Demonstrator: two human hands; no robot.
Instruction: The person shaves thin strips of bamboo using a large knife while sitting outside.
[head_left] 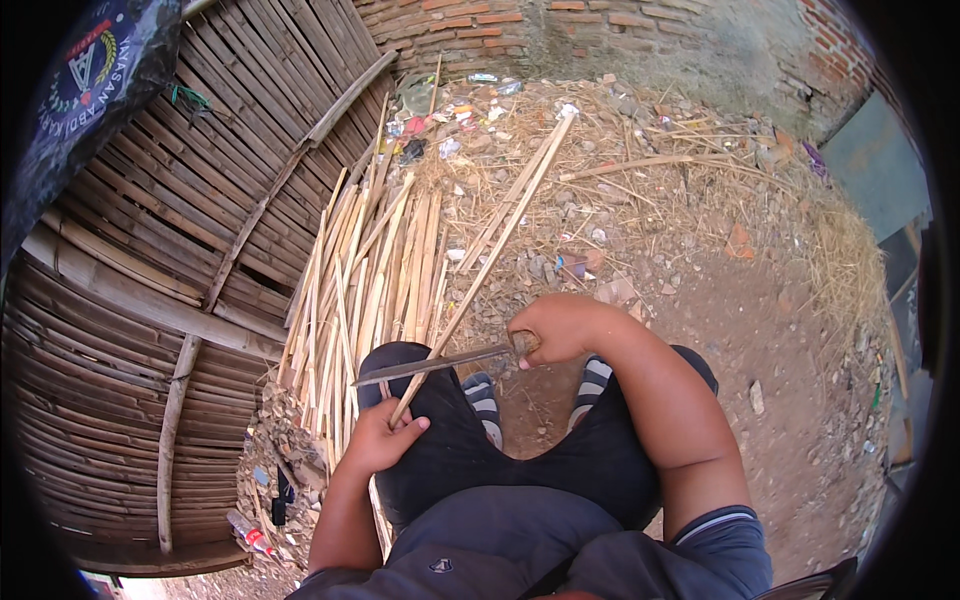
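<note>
Lap: dark trousers (470, 450) and grey shirt, seated, knees apart, striped socks above bare dirt.
Left hand (378, 437): clenched round the near end of a long bamboo strip (480, 270), resting on the left thigh.
Right hand (555, 330): fist closed on the handle of a knife (430, 365).
Knife: long blade pointing toward the person's left, lying across the strip just above the left hand.
Strip: long axis runs from the left hand up and to the right, far end out on the ground (760, 330) near the litter.
Relation: blade and strip cross nearly at right angles; left hand is the nearer to the crossing.
Pile: split bamboo strips (370, 270) just left of the knees.
Left side: woven bamboo wall (200, 200).
Far edge: brick wall (600, 30), straw, scattered rubbish.
</note>
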